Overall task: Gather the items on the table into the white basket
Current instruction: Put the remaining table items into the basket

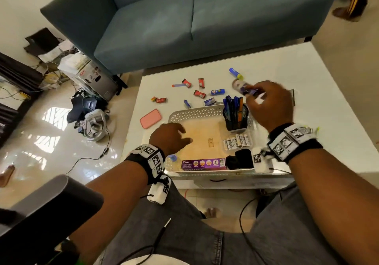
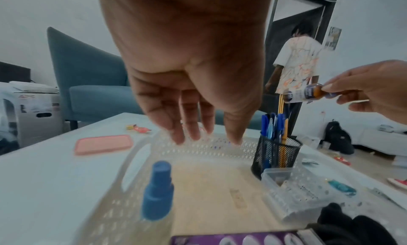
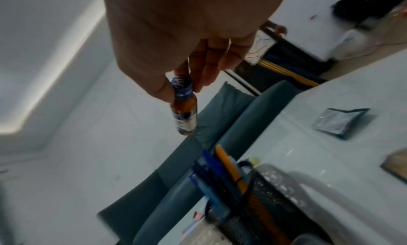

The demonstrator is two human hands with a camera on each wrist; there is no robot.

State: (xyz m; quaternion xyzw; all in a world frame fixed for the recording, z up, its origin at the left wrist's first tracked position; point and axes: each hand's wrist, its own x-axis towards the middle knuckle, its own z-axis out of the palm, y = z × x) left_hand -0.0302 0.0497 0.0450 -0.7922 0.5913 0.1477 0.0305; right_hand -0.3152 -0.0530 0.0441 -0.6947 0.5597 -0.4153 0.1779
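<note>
Amber bottle (image 3: pixel 184 114): pinched by its blue cap in right hand (image 1: pixel 270 104), above pen holder (image 1: pixel 235 117)
Left hand (image 1: pixel 170 137): fingers loose, empty, over white basket (image 1: pixel 196 112)
Table (image 1: pixel 307 76): candies (image 1: pixel 200 94), glue stick (image 1: pixel 235 73), pink lid (image 1: pixel 150 118) still outside basket

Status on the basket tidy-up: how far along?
Partly done. In the white basket: pen holder, batteries, purple box, spray bottle, black cloth. In hand: right hand pinches a small amber bottle; left hand hovers empty. Left: candy wrappers, glue stick, pink case.
</note>
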